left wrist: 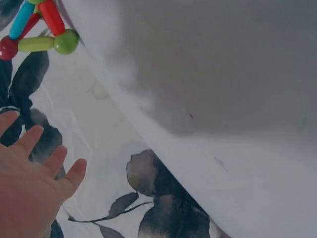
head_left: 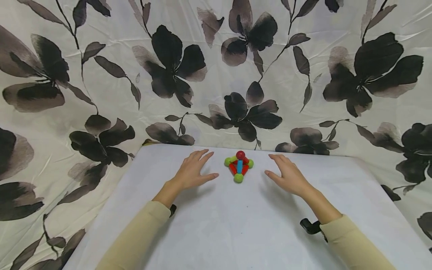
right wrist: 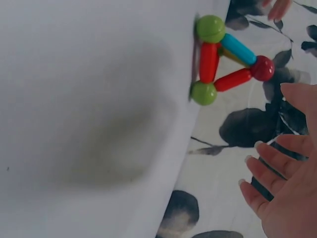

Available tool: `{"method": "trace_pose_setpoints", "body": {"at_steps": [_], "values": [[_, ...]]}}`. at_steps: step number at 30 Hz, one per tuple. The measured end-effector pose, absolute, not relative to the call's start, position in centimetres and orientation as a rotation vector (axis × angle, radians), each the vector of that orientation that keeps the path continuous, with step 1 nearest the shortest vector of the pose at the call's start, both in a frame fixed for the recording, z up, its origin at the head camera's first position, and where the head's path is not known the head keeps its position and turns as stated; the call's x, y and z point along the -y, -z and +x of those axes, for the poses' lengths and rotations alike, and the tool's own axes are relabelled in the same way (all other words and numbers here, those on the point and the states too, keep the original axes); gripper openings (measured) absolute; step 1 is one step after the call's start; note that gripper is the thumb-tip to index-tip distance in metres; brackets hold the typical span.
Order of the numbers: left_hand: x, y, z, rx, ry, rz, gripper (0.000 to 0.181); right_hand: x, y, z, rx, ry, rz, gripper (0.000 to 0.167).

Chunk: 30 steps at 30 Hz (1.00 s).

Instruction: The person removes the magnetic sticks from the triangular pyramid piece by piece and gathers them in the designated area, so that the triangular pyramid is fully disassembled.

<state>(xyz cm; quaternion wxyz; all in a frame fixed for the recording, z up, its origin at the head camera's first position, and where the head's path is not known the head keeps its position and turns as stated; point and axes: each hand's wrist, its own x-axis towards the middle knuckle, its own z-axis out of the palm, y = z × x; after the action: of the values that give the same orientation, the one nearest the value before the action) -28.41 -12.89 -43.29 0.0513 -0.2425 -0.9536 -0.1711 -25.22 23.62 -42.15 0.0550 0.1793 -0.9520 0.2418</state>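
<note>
A small pyramid of coloured rods and balls stands near the far edge of the white table, with a red ball (head_left: 240, 155) on top, green balls (head_left: 238, 178) at its base, and red, yellow-green and blue rods (head_left: 239, 166) between them. To its left, the left hand (head_left: 193, 170) hovers with spread fingers, touching nothing. On the other side the right hand (head_left: 287, 173) is held likewise, fingers apart, not touching it. In the right wrist view a blue rod (right wrist: 238, 48) joins the red ball (right wrist: 262, 68) to a green ball.
The white table (head_left: 243, 232) reaches toward the camera. Behind it hangs a pale cloth with dark flowers (head_left: 172, 67). A black strap piece (head_left: 310, 226) shows at the right wrist.
</note>
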Motion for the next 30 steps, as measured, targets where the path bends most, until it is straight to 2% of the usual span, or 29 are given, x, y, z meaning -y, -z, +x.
{"method": "trace_pose_setpoints", "body": {"at_steps": [11, 19, 30], "values": [[10.3, 44.1, -29.4, 2.964, 0.775, -0.719, 0.081, -21.3, 43.1, -27.0, 2.861, -0.976, 0.544, 0.062], [8.1, 44.9, -30.7, 2.98, 1.038, -0.718, 0.075, -18.6, 43.5, -28.9, 2.783, -1.081, 0.544, 0.049], [6.0, 45.6, -32.3, 2.924, 1.286, -0.792, 0.062, -15.8, 44.0, -31.1, 2.686, -1.199, 0.515, 0.041]]}}
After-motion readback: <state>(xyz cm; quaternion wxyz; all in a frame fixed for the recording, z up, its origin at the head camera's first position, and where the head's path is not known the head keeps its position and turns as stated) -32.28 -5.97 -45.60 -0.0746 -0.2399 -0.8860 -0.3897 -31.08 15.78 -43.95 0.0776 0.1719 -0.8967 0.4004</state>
